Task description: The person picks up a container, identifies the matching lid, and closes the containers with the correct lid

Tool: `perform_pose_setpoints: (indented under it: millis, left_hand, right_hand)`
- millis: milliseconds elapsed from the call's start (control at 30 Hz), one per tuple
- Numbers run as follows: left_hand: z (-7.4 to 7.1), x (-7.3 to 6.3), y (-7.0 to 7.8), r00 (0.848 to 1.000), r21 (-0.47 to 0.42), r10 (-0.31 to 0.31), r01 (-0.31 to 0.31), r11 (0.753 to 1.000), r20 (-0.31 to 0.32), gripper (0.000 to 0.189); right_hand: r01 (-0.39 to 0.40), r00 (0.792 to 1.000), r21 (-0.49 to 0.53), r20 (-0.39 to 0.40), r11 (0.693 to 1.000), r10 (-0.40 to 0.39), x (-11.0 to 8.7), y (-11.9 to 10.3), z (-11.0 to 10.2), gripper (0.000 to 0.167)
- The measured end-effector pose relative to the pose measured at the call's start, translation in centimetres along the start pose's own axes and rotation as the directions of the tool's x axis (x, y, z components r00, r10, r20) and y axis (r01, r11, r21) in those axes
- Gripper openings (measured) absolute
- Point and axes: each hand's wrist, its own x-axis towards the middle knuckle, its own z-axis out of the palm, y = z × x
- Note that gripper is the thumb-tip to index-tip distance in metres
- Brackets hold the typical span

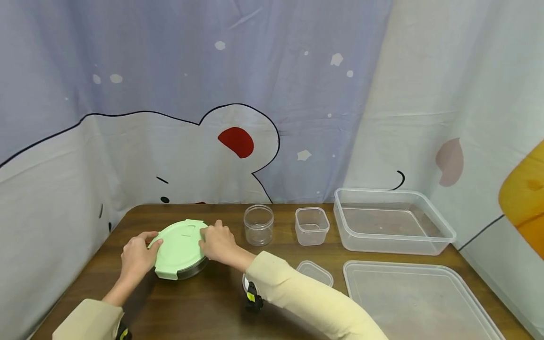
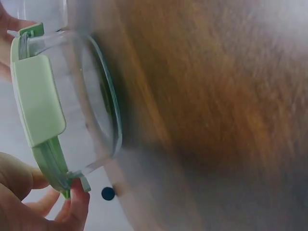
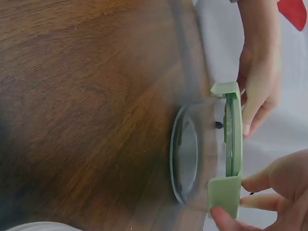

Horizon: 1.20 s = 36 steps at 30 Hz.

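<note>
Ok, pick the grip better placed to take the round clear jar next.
Probably the right grip: it holds the green lid on the side nearest the jar. The left grip holds the left side, with the glass container between it and the jar.

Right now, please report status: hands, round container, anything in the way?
Left hand grips edge of green lid; right hand holds the other side. Lid sits over clear round container. Nothing seen blocking; clear jar stands beside right hand, apart.
</note>
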Motion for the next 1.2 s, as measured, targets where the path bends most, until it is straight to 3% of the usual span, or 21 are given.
perform_pose_setpoints:
  millis: [133,300,400,533,600,700,867,1033,1100,1200]
  left_hand:
    - [-0.1,0.2,-0.3,1.000,0.006,-0.013,0.013,1.000,-0.008,0.032]
    - [-0.3,0.4,-0.5,0.999,0.009,-0.034,0.034,0.999,0.002,0.032]
    - [-0.3,0.7,-0.5,0.999,0.005,-0.047,0.047,0.999,0.020,0.033]
    - [-0.3,1.1,-0.5,0.996,0.007,-0.059,0.059,0.998,0.068,0.038]
    - [-0.3,1.2,-0.5,0.995,0.016,-0.062,0.060,0.998,0.083,0.040]
    - [-0.4,1.3,-0.6,0.994,0.037,-0.063,0.060,0.997,0.084,0.043]
    - [-0.6,1.9,-0.9,0.991,0.049,-0.077,0.072,0.996,0.112,0.046]
    - [-0.5,2.5,-1.1,0.988,0.032,-0.088,0.085,0.996,0.129,0.046]
    - [-0.3,2.6,-1.3,0.988,0.022,-0.097,0.095,0.995,0.124,0.046]
    - [-0.1,2.9,-1.4,0.988,0.013,-0.105,0.104,0.994,0.111,0.045]
  right_hand:
    - [0.073,0.997,0.063,-0.028,0.995,-0.071,0.2,0.6,0.2,0.023]
    - [0.094,0.995,0.142,-0.049,0.985,-0.088,0.3,0.9,0.4,0.039]
    - [0.088,0.993,0.162,-0.086,0.983,-0.075,0.5,0.8,0.5,0.033]
    - [0.102,0.988,0.174,-0.129,0.979,-0.080,0.8,0.7,0.8,0.014]
    - [0.111,0.988,0.183,-0.130,0.977,-0.088,1.0,0.6,0.9,0.020]
    - [0.118,0.990,0.213,-0.106,0.970,-0.097,1.3,0.4,0.9,0.029]
    - [0.118,0.992,0.228,-0.074,0.967,-0.104,2.1,0.7,1.3,0.019]
    - [0.084,0.993,0.234,0.063,0.969,-0.101,3.0,0.8,1.6,0.059]
    - [0.059,0.988,0.263,0.120,0.963,-0.093,3.0,0.8,1.4,0.066]
    - [0.045,0.987,0.298,0.134,0.953,-0.088,3.3,1.0,1.8,0.069]
